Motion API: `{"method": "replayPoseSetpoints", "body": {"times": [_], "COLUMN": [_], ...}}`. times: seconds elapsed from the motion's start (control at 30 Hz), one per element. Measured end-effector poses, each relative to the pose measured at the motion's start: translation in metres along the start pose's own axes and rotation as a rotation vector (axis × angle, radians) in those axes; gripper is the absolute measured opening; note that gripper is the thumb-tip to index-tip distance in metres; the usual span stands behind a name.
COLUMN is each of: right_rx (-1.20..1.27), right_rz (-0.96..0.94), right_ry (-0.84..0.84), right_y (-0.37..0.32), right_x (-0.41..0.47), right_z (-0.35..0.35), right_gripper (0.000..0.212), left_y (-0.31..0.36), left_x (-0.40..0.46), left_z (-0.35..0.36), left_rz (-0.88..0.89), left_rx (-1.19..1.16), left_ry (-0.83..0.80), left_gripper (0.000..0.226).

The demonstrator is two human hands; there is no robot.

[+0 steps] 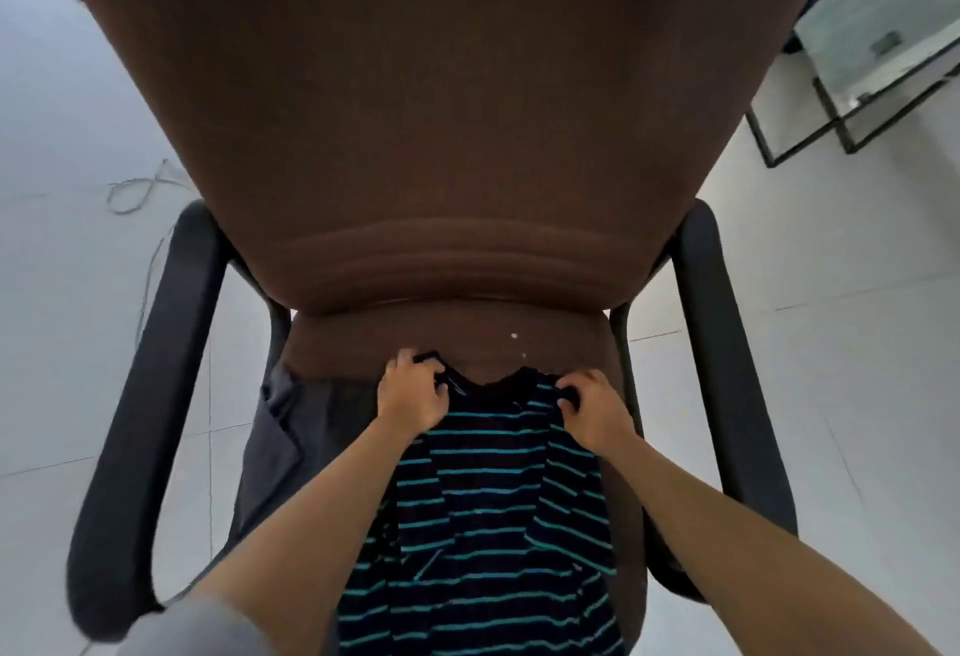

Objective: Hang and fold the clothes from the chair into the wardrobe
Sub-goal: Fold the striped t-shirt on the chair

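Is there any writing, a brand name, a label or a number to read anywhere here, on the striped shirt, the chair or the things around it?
None can be read.
Striped shirt: only teal stripes on dark cloth show; no tag or print is visible where the left hand and right hand grip it.
Grey garment: plain.
Chair: plain brown fabric, no label.
Glass table: a small dark patch on it is too blurred to tell.

This looks like a room in a home or a small office. A brown upholstered office chair (pixel 457 136) with black armrests (pixel 150 395) fills the middle, standing on a floor of large pale tiles (pixel 831 343). At two o'clock stands a glass-topped table (pixel 883 32) on a black metal frame. At nine o'clock a loose grey cable (pixel 136 194) lies looped on the tiles.
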State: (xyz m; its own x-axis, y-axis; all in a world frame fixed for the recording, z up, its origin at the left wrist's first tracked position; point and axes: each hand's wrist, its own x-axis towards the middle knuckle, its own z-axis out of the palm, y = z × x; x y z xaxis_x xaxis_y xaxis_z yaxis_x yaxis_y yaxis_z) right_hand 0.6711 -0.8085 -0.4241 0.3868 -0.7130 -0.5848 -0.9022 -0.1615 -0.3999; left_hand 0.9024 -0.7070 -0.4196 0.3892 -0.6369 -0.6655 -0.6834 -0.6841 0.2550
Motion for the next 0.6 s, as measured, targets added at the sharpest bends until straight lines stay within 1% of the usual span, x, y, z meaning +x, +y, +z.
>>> {"method": "replayPoseSetpoints", "body": {"times": [0.1, 0.17, 0.2, 0.27, 0.3, 0.37, 0.4, 0.47, 0.53, 0.6], "right_rx": [-0.157, -0.254, -0.218, -0.031, 0.064, 0.170, 0.194, 0.202, 0.213, 0.243], "right_rz": [0.031, 0.071, 0.091, 0.110, 0.110, 0.103, 0.093, 0.063, 0.036, 0.007], "right_ry": [-0.067, -0.072, -0.067, -0.044, -0.028, 0.002, 0.000, -0.034, -0.049, -0.030], "right_y": [-0.003, -0.004, -0.004, -0.004, -0.005, -0.006, -0.007, -0.009, -0.011, -0.013], "right_x": [0.011, 0.018, 0.020, 0.025, 0.026, 0.026, 0.023, 0.016, 0.007, -0.004], "right_z": [0.006, 0.007, 0.007, 0.009, 0.009, 0.006, 0.004, 0.000, -0.006, -0.014], "right_gripper": [0.024, 0.024, 0.023, 0.022, 0.021, 0.015, 0.013, 0.016, 0.020, 0.022], "left_y": [-0.004, -0.009, -0.012, -0.016, -0.019, -0.024, -0.024, -0.020, -0.013, -0.007], "left_x": [0.020, 0.025, 0.026, 0.027, 0.027, 0.026, 0.024, 0.017, 0.006, -0.008], "left_z": [0.001, 0.004, 0.005, 0.005, 0.003, -0.002, -0.005, -0.015, -0.024, -0.032], "left_rz": [-0.022, -0.035, -0.044, -0.044, -0.036, -0.034, -0.036, -0.046, -0.057, -0.036], "left_rx": [0.029, 0.040, 0.023, -0.048, -0.079, -0.141, -0.184, -0.239, -0.189, -0.130], "left_ry": [-0.077, -0.115, -0.120, -0.117, -0.113, -0.106, -0.100, -0.122, -0.143, -0.153], "left_gripper": [0.032, 0.029, 0.025, 0.017, 0.015, 0.016, 0.020, 0.030, 0.032, 0.034]}}
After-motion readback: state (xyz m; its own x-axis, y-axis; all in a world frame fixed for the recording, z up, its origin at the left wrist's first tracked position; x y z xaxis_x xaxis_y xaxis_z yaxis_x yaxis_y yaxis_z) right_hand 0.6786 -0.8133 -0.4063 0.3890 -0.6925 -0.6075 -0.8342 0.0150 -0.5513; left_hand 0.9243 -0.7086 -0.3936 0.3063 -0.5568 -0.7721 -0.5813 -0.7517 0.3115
